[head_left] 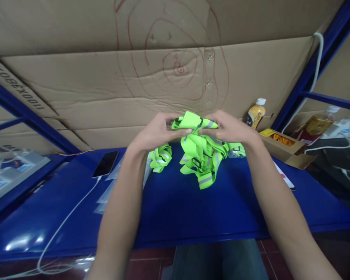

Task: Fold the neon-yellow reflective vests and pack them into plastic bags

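Note:
Both hands grip a bundle of neon-green reflective straps (194, 119) with grey stripes and black buckles, raised over the blue table. My left hand (160, 130) pinches its left side, thumb in front. On the right side, my right hand (226, 127) holds the bundle the same way, the two thumbs almost meeting. More green straps (204, 153) lie tangled in a pile just below. A smaller bundle of green straps (161, 157) sits left of the pile. Right of it lies another green strap bundle (237, 149), apparently in clear plastic.
Clear plastic bags (112, 190) and a charging phone (105, 164) lie to the left. On the right stand a drink bottle (256, 113) and an open cardboard box (282, 149) with orange packets. A cardboard panel (90, 83) backs the blue table (192, 221).

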{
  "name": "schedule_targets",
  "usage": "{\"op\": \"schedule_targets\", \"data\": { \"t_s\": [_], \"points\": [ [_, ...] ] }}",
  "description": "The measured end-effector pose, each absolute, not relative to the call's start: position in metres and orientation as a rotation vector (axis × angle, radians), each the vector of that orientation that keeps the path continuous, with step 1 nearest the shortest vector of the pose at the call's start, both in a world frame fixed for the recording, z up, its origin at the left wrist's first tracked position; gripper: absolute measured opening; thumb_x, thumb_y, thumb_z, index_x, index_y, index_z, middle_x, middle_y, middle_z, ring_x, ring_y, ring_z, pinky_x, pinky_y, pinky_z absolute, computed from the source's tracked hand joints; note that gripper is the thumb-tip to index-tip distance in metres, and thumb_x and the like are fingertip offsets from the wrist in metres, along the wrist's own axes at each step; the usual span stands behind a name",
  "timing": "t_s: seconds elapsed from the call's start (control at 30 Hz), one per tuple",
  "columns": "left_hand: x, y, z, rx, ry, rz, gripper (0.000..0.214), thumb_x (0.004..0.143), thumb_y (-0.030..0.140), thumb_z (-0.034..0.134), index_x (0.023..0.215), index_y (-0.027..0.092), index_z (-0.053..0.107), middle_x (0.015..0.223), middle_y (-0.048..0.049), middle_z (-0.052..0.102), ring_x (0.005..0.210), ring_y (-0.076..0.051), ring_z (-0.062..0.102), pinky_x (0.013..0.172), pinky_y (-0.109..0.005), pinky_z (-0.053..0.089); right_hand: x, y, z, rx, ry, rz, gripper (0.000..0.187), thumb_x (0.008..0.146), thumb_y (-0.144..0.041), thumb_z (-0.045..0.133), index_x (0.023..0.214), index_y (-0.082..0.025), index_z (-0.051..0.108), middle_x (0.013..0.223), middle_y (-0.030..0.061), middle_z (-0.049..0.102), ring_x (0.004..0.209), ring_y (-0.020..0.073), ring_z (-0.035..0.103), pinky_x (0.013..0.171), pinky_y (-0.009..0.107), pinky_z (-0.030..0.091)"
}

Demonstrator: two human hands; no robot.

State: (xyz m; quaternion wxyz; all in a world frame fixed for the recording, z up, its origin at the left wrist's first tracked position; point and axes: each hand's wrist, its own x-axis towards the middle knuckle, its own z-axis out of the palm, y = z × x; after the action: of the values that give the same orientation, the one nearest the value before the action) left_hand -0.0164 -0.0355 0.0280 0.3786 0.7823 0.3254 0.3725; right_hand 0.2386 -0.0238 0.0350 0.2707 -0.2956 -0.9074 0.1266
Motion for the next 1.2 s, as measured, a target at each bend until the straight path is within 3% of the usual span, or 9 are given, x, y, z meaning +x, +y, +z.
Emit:
{"op": "schedule_targets", "data": {
  "t_s": [0.17,0.23,0.47,0.57,0.67,0.73,0.83,0.93,1.2],
  "points": [
    [-0.012,-0.028,0.023,1.652,0.732,0.957,0.070,0.074,0.077,0.086,0.098,0.012,0.080,0.095,-0.0127,0.080,0.091,-0.031,0.078,0.080,-0.039,0.065,0.234,-0.031,0.038,-0.825,-2.435,0.207,0.013,0.095,-0.024,0.064,0.092,-0.016,0.074,0.082,0.0029,0.073,0.075,0.0162,0.058,0.076,0.029,0.038],
    [-0.009,-0.028,0.023,1.529,0.758,1.013,0.069,0.076,0.079,0.084,0.095,0.013,0.079,0.092,-0.0145,0.080,0.093,-0.034,0.079,0.081,-0.044,0.066,0.230,-0.033,0.036,-0.813,-2.398,0.127,0.016,0.091,-0.016,0.062,0.097,-0.017,0.077,0.092,0.0057,0.078,0.081,0.0200,0.065,0.080,0.031,0.042],
    [-0.008,-0.031,0.029,1.445,0.772,0.989,0.037,0.076,0.042,0.095,0.089,0.011,0.079,0.091,-0.0131,0.078,0.087,-0.028,0.076,0.077,-0.043,0.068,0.220,-0.026,0.025,-0.830,-2.313,-0.054,0.054,0.081,-0.003,0.052,0.126,-0.019,0.077,0.123,0.0110,0.078,0.115,0.0297,0.070,0.101,0.039,0.048],
    [-0.008,-0.031,0.031,1.439,0.791,1.040,0.029,0.069,0.027,0.097,0.084,0.012,0.078,0.085,-0.0090,0.076,0.078,-0.020,0.072,0.072,-0.032,0.064,0.223,-0.024,0.024,-0.780,-2.332,-0.047,0.060,0.086,-0.012,0.058,0.145,-0.019,0.067,0.140,0.0137,0.072,0.129,0.0324,0.064,0.113,0.046,0.046],
    [-0.010,-0.033,0.031,1.534,0.782,1.081,0.035,0.065,0.021,0.097,0.094,0.015,0.081,0.086,-0.0056,0.076,0.075,-0.017,0.068,0.066,-0.025,0.057,0.233,-0.026,0.028,-0.732,-2.372,0.072,0.068,0.090,-0.034,0.072,0.155,-0.019,0.058,0.153,0.0160,0.063,0.139,0.0352,0.059,0.119,0.051,0.044],
    [-0.012,-0.037,0.032,1.673,0.754,1.091,0.043,0.064,0.020,0.098,0.103,0.017,0.082,0.097,-0.0060,0.077,0.081,-0.018,0.069,0.067,-0.024,0.056,0.239,-0.028,0.032,-0.731,-2.364,0.207,0.069,0.091,-0.047,0.077,0.151,-0.019,0.062,0.150,0.0149,0.066,0.135,0.0335,0.062,0.115,0.048,0.048],
    [-0.014,-0.043,0.035,1.900,0.715,1.061,0.049,0.064,0.021,0.099,0.110,0.019,0.082,0.113,-0.0080,0.078,0.101,-0.025,0.071,0.079,-0.027,0.056,0.247,-0.030,0.039,-0.772,-2.401,0.421,0.055,0.086,-0.055,0.083,0.125,-0.017,0.075,0.117,0.0086,0.078,0.104,0.0253,0.069,0.090,0.035,0.054],
    [-0.014,-0.047,0.036,2.003,0.717,1.023,0.048,0.068,0.026,0.098,0.112,0.020,0.082,0.117,-0.0090,0.078,0.110,-0.028,0.070,0.088,-0.030,0.055,0.250,-0.031,0.041,-0.812,-2.452,0.550,0.045,0.081,-0.057,0.087,0.095,-0.015,0.074,0.084,0.0011,0.071,0.077,0.0162,0.061,0.070,0.027,0.045],
    [-0.001,-0.045,0.027,1.825,0.738,1.176,0.047,0.075,0.038,0.097,0.116,0.023,0.079,0.114,-0.0061,0.074,0.096,-0.022,0.068,0.078,-0.026,0.053,0.237,-0.033,0.039,-0.830,-2.222,0.607,0.043,0.076,-0.051,0.089,0.084,-0.016,0.066,0.073,-0.0029,0.059,0.065,0.0099,0.048,0.058,0.024,0.034]
  ]
}}
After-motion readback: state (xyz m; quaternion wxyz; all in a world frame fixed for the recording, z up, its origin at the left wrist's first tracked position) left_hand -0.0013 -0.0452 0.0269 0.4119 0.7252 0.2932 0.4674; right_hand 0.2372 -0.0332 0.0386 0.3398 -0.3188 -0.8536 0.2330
